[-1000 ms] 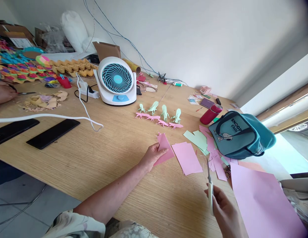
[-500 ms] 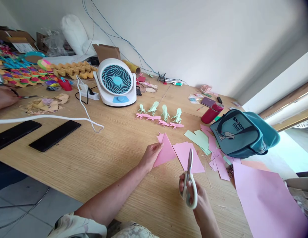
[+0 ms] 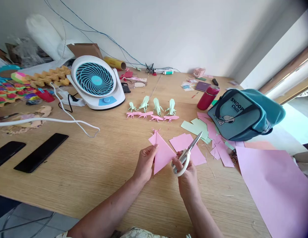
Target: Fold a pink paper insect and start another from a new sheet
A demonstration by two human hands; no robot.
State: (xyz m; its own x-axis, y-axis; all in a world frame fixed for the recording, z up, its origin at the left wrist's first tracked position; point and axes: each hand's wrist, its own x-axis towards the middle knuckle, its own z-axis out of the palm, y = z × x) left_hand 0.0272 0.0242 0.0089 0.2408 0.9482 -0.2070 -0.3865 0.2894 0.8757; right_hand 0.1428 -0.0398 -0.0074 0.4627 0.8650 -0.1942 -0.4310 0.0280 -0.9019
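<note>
Between thumb and fingers, my left hand (image 3: 145, 162) pinches a folded pink sheet of paper (image 3: 163, 152) with a slanting edge. My right hand (image 3: 187, 177) is closed round the white handles of a pair of scissors (image 3: 185, 156). Its blades point up and to the right, and the thumb and fingertips are at the paper's right corner. Behind the scissors lies a stack of pink paper (image 3: 180, 142). Beyond the folded sheet, pink folded-paper creatures (image 3: 156, 117) stand in a row in front of green folded-paper figures (image 3: 157, 105).
To the right lie green paper strips (image 3: 195, 127), pink offcuts (image 3: 222, 153) and a large pink sheet (image 3: 275, 185). A red flask (image 3: 208, 97) stands beside a teal bag (image 3: 239, 114). Leftward are a white fan (image 3: 95, 82), a white cable (image 3: 44, 120) and black phones (image 3: 41, 152).
My right hand has brought the scissors leftward from beside the offcuts to the folded sheet's right corner. The sheet is turned more towards me, and the view has swung right.
</note>
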